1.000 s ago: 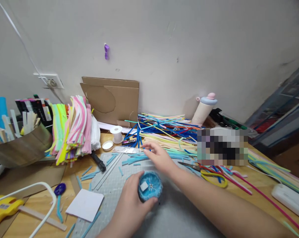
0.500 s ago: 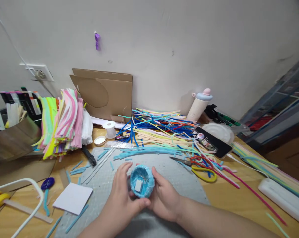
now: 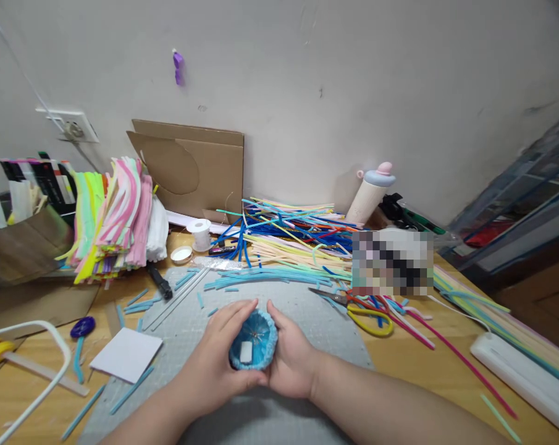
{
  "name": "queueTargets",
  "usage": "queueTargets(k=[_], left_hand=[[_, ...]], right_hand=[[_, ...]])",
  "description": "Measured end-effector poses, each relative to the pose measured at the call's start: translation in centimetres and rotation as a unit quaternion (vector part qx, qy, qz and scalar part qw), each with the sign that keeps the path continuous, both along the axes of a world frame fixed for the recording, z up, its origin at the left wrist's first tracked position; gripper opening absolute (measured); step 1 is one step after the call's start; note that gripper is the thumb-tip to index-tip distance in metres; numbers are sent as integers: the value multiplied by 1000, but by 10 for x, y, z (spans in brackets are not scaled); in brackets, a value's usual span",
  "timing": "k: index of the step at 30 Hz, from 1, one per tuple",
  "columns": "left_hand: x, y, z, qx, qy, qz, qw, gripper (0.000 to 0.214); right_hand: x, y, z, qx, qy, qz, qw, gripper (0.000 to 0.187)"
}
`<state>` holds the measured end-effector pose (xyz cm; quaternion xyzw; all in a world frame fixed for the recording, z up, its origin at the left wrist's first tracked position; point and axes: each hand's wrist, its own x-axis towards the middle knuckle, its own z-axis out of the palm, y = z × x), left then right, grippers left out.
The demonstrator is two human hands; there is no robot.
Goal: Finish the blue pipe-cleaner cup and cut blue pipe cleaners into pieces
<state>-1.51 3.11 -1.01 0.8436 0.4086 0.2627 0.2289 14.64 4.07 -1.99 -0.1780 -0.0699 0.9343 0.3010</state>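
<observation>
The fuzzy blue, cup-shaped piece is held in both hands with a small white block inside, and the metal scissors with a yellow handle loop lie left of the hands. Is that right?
Left is wrong: the head view shows the scissors to the right of the left hand and right hand, which hold the cup-shaped piece with the white block inside, as you say.

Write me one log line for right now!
left hand: holds blue fuzzy cup; right hand: holds cup's other side; inside cup: white block; nearby: scissors

Fuzzy blue cup [image 3: 262, 351] held between left hand [image 3: 214, 355] and right hand [image 3: 294, 358], mouth facing wearer. White block [image 3: 246, 352] inside, nearer left.
</observation>
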Motion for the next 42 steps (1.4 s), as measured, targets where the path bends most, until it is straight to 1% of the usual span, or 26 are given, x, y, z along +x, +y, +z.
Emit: queueTargets(k=[3,6,9,11,12,13,14,15,16,18,19,21,23,26,27,29,31,33,34,35,36,39,41,42], left_hand=[[2,2,-3,12,-10,23,1000,85],[5,3,-7,18,-22,46,999,82],[9,5,-11,27,-35,59,997,88],[11,5,-13,28,-40,59,997,96],[12,5,-13,27,-40,60,997,96],[12,5,-13,27,-37,63,997,94],[12,5,-13,27,-33,69,997,91],[12,5,-13,28,-28,75,996,88],[12,5,-13,29,-24,81,996,87],[11,6,-14,25,-12,83,996,89],[11,6,-14,20,-2,80,997,90],[10,6,-16,12,22,66,997,91],[10,6,-18,14,41,50,998,94],[9,5,-19,20,39,44,998,102],[8,5,-18,20,27,50,998,98],[5,6,-15,24,-11,68,997,78],[0,8,-11,45,-54,94,993,55],[-4,12,-8,77,-83,128,985,43],[-6,14,-7,90,-91,145,981,39],[-8,16,-7,101,-98,159,977,36],[-9,18,-7,107,-103,169,974,33],[-11,20,-8,108,-108,176,972,30],[-11,20,-9,100,-108,177,973,32],[-11,20,-10,91,-110,181,973,33]], right_hand=[[1,-1,5,8,13,-23,1000,69],[2,-2,11,16,22,-54,998,60],[2,-1,13,20,4,-91,996,49],[2,0,12,19,-23,-96,995,45],[2,0,11,21,-41,-93,995,44],[1,1,10,29,-62,-91,994,43],[1,1,8,53,-93,-99,989,43],[1,1,6,87,-132,-121,980,42],[1,2,3,126,-173,-153,965,40],[4,4,-2,197,-241,-230,922,36],[6,7,-3,220,-266,-265,900,34],[14,14,-4,248,-303,-320,863,29],[25,27,1,289,-348,-367,813,25],[46,59,21,366,-422,-410,721,29],[54,73,30,390,-451,-417,686,33],[72,105,49,430,-515,-424,608,39],[90,139,64,462,-586,-402,530,37],[104,171,72,491,-654,-338,466,32],[109,185,73,502,-685,-296,437,26],[112,197,71,508,-715,-255,408,20],[113,208,68,510,-741,-219,378,20],[109,235,54,504,-799,-134,300,29],[103,247,45,493,-824,-97,260,31],[101,253,42,486,-835,-84,245,31]])
